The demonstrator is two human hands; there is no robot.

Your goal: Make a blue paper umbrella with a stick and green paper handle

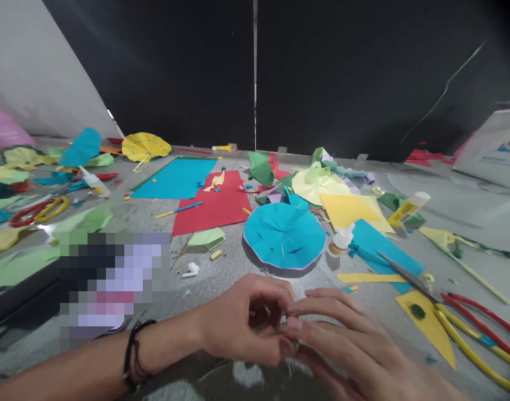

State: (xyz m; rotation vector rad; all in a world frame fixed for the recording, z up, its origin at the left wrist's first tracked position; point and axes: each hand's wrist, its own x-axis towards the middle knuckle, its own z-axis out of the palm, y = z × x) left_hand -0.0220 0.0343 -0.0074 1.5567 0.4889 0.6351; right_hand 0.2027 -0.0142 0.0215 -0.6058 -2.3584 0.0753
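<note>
Green scrap [295, 346], barely showing, pinched between the fingertips of both hands above the grey table [221, 278]. Left hand [238, 317] curled and gripping, right hand [342, 345] curved over from the side, neither one released. Shape of the scrap hidden behind the fingers, its material hard to make out; a dark, reddish form inside the left hand's curl also unclear. Just ahead, a blue paper disc [283, 236] and small glue bottle [342, 239]; off to the right, scissors [476, 334] with blades across a yellow triangle [426, 328]. Left foreground lost behind a pixelated patch [112, 284].
</note>
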